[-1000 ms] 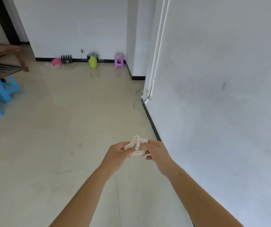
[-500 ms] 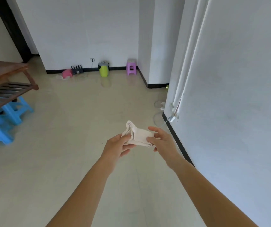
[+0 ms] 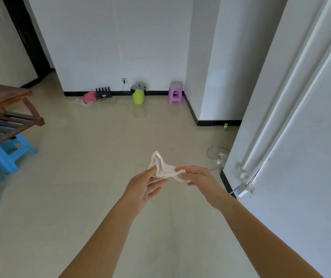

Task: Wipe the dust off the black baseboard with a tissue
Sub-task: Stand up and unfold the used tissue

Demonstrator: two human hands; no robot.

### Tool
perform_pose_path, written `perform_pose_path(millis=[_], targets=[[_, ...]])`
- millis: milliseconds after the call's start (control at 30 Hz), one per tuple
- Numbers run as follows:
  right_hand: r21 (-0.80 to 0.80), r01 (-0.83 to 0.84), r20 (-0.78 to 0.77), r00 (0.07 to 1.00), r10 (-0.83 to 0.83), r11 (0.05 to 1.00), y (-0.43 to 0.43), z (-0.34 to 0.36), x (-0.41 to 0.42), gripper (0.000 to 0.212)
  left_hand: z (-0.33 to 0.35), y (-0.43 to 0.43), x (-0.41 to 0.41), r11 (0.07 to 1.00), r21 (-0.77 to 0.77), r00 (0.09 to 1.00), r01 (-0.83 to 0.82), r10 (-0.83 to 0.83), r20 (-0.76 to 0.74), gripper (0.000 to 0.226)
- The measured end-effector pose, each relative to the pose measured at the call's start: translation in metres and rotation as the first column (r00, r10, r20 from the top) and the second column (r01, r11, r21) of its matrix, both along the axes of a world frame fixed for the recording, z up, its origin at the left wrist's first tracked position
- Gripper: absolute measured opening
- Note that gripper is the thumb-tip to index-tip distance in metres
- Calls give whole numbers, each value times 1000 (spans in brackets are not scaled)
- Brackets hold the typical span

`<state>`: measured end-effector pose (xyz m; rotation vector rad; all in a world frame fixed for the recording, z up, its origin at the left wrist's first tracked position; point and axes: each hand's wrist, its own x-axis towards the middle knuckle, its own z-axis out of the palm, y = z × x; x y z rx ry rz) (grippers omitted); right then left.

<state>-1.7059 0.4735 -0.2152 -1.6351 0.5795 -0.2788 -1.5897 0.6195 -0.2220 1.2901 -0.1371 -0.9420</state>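
**Tissue held in both hands, mid-room, off the baseboard**

Room: pale glossy floor (image 3: 70, 207) fills most of the view. White wall (image 3: 310, 157) close on the right, with white conduit strips running down it. White far wall (image 3: 120, 47) ahead, and a white pillar (image 3: 220, 67) juts out between the two.

Black baseboard (image 3: 216, 123): runs along the foot of the far wall, round the pillar, and shows again as a short strip at the foot of the right wall, just beyond the right wrist. Dust on it is too fine to make out.

Left edge: dark wooden table (image 3: 2, 97) with a slatted lower shelf. Blue plastic stools (image 3: 10, 153) sit under and beside it.

Along the far wall, left to right: pink item (image 3: 90, 96), black router (image 3: 103, 92) with upright antennas, lime-green container (image 3: 138, 95) with a grey lid, purple stool (image 3: 175, 94). White cable (image 3: 212, 151) is looped on the floor near the right wall's corner.

Arms: both bare and stretched forward from the bottom of the frame.

Left hand (image 3: 140, 189): thumb and fingers pinch the left end of the tissue (image 3: 164, 168), the lower fingers loosely curled.

Right hand (image 3: 198, 177): thumb and forefinger pinch the right end.

Tissue: white, folded and rumpled, drawn between the two hands with one corner poking up. It is held in the air over the floor, touching no baseboard. The nearest black strip lies to the right of it.
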Motion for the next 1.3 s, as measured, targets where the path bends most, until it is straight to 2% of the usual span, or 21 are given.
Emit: perform_pose_path(millis=[67, 200, 367, 700, 833, 933, 1067, 1300], targets=[[2, -1, 17, 1000, 1, 1000, -29, 0, 56, 13, 0, -25, 51, 1000, -11, 1000, -15, 15, -11, 25], [27, 12, 35, 999, -13, 1000, -91, -11, 176, 14, -7, -80, 159, 998, 12, 998, -56, 56, 1, 28], [173, 108, 86, 988, -124, 979, -178, -23, 344, 18, -25, -156, 318, 997, 44, 997, -64, 61, 56, 27], [300, 226, 27, 969, -245, 927, -367, -1, 594, 15, -24, -352, 588, 966, 238, 981, 102, -138, 139, 24], [426, 338, -16, 931, -366, 840, -468, -15, 686, 14, -38, -452, 674, 933, 305, 957, 193, -248, 153, 24], [455, 401, -37, 901, -432, 795, -552, -24, 759, 12, -48, -535, 745, 924, 304, 937, 232, -297, 185, 26], [473, 416, -100, 901, -422, 777, -664, -26, 853, 10, -48, -642, 837, 924, 291, 949, 247, -291, 120, 20], [449, 383, -138, 922, -361, 807, -802, -21, 1021, 12, -34, -778, 1006, 916, 342, 962, 210, -256, 94, 31]])
